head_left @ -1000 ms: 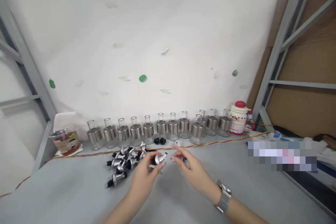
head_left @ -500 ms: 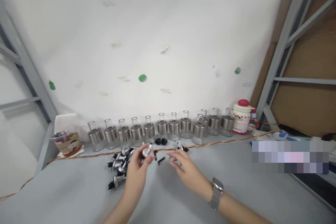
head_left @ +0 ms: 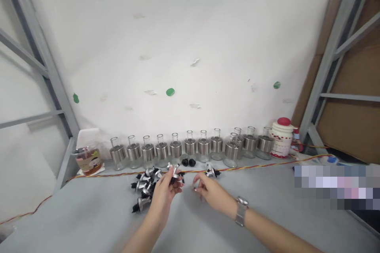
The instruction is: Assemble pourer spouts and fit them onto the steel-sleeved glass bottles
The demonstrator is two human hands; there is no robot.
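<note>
My left hand [head_left: 166, 189] is closed around a silver bottle pourer [head_left: 175, 170] with a black part under it, above a pile of similar silver-and-black pourers [head_left: 144, 185]. To its right, my right hand [head_left: 209, 189], wearing a watch on the wrist, has thumb and fingertips drawn together in a pinch; what is between them is too small to make out. A small black piece [head_left: 183, 178] lies just beyond the left fingertips. Two round black caps [head_left: 189, 162] sit farther back. Another pourer [head_left: 212, 171] lies behind the right hand.
Glass bottles with metal sleeves [head_left: 162, 151] line the wall, one [head_left: 232, 150] standing forward. A twisted red-yellow wire [head_left: 255, 167] runs across the table. At the left stands a plastic cup [head_left: 88, 160], at the right a white jar with a red top [head_left: 282, 140]. Metal posts flank both sides.
My left hand has turned the pourer to a different angle. My right fingers have closed into a pinch, and one small black piece no longer shows on the table. The whole view has shifted slightly.
</note>
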